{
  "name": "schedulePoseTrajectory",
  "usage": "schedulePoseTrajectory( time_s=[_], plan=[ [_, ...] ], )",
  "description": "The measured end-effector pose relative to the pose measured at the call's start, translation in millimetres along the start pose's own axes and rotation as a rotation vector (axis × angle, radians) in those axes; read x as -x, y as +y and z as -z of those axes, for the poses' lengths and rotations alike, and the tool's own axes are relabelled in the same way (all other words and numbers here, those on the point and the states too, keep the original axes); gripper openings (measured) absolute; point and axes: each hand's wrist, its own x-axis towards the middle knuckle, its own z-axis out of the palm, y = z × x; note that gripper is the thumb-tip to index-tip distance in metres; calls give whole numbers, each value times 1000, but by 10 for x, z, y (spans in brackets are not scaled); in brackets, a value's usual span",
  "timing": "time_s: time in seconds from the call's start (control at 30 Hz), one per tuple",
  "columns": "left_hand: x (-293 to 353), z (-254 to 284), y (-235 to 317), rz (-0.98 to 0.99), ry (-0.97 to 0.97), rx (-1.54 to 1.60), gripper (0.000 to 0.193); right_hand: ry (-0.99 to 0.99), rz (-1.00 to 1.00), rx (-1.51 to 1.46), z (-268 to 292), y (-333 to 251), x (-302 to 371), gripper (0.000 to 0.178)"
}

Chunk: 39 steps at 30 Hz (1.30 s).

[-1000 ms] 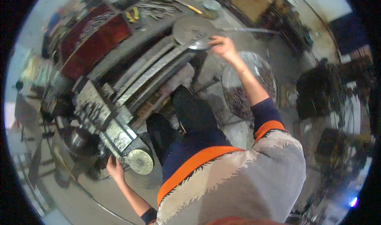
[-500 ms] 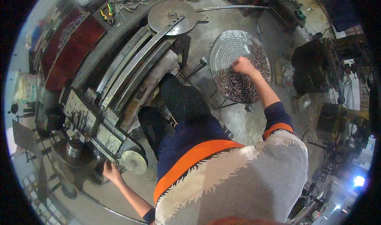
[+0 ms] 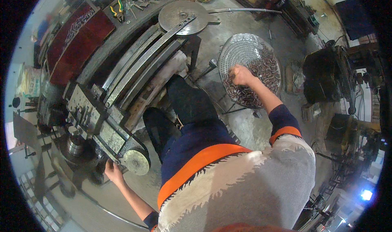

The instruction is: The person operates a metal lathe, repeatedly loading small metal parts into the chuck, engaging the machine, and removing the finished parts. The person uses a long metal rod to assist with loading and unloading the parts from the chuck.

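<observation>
My right hand [image 3: 241, 75] is closed with its fingers bent down over the left part of a round perforated metal tray [image 3: 234, 52]. Small brown cylindrical metal pieces [image 3: 267, 70] lie heaped in it, mostly at the right and near side. What my fingertips hold is hidden. At lower left, my left hand [image 3: 113, 172] is closed at the end of a flat metal lever [image 3: 105, 149] on the machine. A round metal disc [image 3: 136, 162] sits beside that lever end, and a block with slots and pins [image 3: 86, 109] is just beyond.
Long metal bars [image 3: 147, 54] run from the machine to a large flat wheel [image 3: 182, 17]. Green-and-yellow pliers [image 3: 118, 12] and wrenches lie on the far bench. A dark red bin [image 3: 83, 44] stands at left. Dark machinery [image 3: 324, 74] stands at right.
My right hand has moved left and slightly nearer across the tray, baring more of the pieces at its right. My left hand stays at the lever end. The whole view has shifted slightly.
</observation>
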Motion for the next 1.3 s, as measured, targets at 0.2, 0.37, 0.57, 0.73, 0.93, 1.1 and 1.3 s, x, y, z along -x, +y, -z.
schedulePoseTrajectory(
  time_s=[0.2, 0.37, 0.57, 0.73, 0.93, 1.1, 1.3],
  plan=[
    [-33, 20, -123, -99, -5, -80, 30, -83, -68, 5, -169, 173, -68, 27],
    [-48, 14, -113, -82, -19, -53, 28, -54, -119, 38, -269, 219, -83, 29],
    [56, 35, 240, -35, -60, -139, 28, 149, -135, -97, 145, -141, 48, 40],
    [50, 311, 469, -68, -183, -143, 30, 358, 164, -561, 668, -671, -24, 41],
    [173, 176, 1723, -484, 19, -147, 24, 300, 772, -912, 1095, -2002, -502, 46],
    [174, -254, 2350, -673, -122, -14, 24, 181, 1136, -917, 1250, -3133, -719, 49],
    [268, -347, 2345, -639, -63, 41, 29, 161, 1343, -674, 1502, -3834, -585, 45]
  ],
)
